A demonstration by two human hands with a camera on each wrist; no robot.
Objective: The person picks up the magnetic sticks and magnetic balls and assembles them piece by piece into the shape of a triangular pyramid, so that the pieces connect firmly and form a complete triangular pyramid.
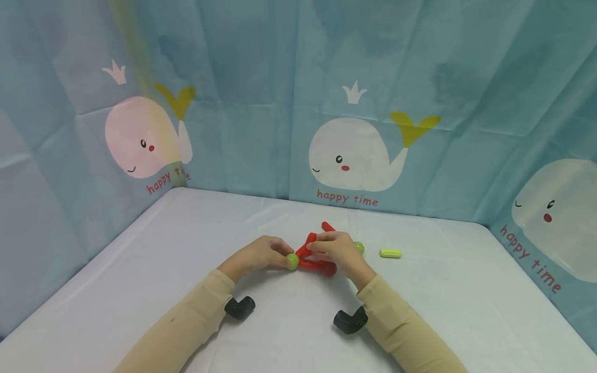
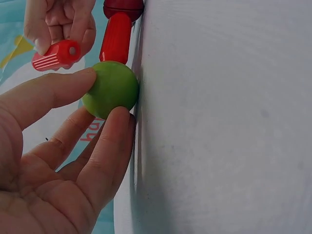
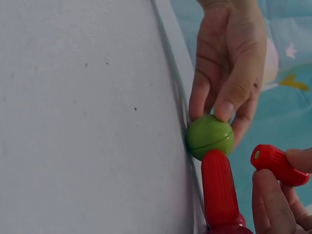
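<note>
My left hand [image 1: 258,254] pinches a green ball [image 2: 111,90] between thumb and fingers, low over the white table. From that ball a red ribbed toy rod [image 3: 219,187] runs right to a dark red ball [image 1: 328,268], and the three form one line. In my right hand [image 1: 342,254] a second red rod [image 3: 278,163] is gripped by thumb and fingers. It tilts above the joined rod, with its free end pointing towards the green ball. Both wrist views show a gap between that end and the ball.
Behind my right hand lie another red rod [image 1: 328,226] and a second green ball [image 1: 359,247], both partly hidden. A yellow-green rod [image 1: 390,253] lies further right. Blue whale-print curtains [image 1: 261,103] border the white table [image 1: 140,290]. Black curved pieces [image 1: 240,308] sit at both wrists.
</note>
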